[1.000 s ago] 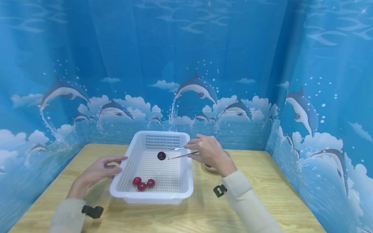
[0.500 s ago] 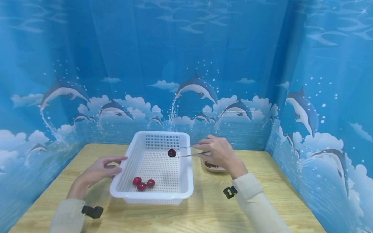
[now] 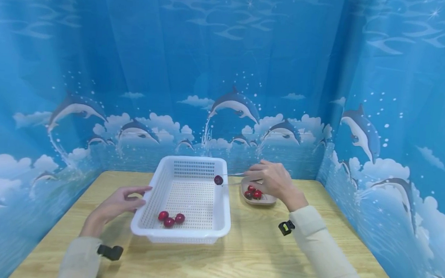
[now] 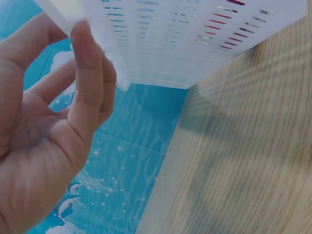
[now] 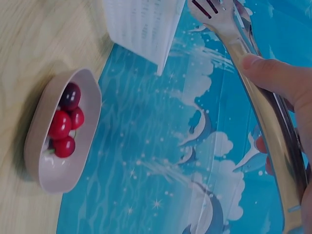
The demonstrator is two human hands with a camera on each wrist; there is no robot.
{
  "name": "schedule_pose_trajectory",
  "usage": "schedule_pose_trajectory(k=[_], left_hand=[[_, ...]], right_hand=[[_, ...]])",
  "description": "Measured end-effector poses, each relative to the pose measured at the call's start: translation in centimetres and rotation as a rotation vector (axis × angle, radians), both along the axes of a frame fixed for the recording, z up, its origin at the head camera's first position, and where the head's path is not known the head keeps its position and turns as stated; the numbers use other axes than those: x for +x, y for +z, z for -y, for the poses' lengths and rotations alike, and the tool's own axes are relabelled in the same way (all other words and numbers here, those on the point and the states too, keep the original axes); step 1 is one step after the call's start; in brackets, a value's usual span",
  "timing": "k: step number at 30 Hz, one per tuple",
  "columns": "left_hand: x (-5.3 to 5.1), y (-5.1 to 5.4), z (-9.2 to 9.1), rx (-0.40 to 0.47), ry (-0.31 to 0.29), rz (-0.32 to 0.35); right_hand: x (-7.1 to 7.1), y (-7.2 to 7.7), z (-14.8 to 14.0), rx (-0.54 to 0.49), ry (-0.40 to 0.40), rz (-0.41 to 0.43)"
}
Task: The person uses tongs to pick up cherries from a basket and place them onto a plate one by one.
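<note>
A blue curtain [image 3: 196,46] printed with dolphins and clouds surrounds the wood-grain table [image 3: 187,266] at the back and sides. On the table stands a white perforated basket [image 3: 182,233], upright. The person's left hand [image 3: 119,201] pinches its left rim between thumb and fingers. The right hand [image 3: 272,183], at the end of a pale sleeve [image 3: 320,247], is wrapped round metal tongs [image 5: 263,107], whose slotted ends point toward the basket. Just right of the basket, partly under the right hand in the head view, a small pale bowl [image 5: 63,170] sits on the table with four cherries [image 5: 60,125] in it, one dark and three bright red. Three more red cherries [image 3: 169,222] lie close together at the basket's near-left corner. A single dark cherry [image 3: 218,180] is at the tongs' tips, seen against the basket's right wall near the rim; whether flesh or stem is gripped is too small to tell.
</note>
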State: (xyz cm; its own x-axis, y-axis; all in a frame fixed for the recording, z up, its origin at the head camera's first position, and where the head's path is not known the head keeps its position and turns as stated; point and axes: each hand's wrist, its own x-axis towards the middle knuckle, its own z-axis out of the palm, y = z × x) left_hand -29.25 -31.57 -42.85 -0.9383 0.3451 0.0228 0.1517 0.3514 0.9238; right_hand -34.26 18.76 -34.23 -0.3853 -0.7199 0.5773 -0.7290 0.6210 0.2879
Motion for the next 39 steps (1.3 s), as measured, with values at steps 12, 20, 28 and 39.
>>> schedule_pose_trajectory(k=[12, 20, 28, 39], left_hand=[[0.0, 0.1, 0.0, 0.002, -0.002, -0.001], [0.2, 0.1, -0.1, -0.027, 0.025, -0.017], [0.1, 0.0, -0.1, -0.009, 0.007, -0.009], [-0.1, -0.2, 0.1, -0.001, -0.012, -0.011]], right_hand=[[-0.2, 0.1, -2.6, 0.055, -0.113, 0.028], [-0.4, -0.2, -3.5, 0.037, -0.113, 0.068], [-0.7, -0.7, -3.4, 0.045, -0.121, 0.073], [-0.9, -1.4, -3.5, 0.058, -0.173, 0.098]])
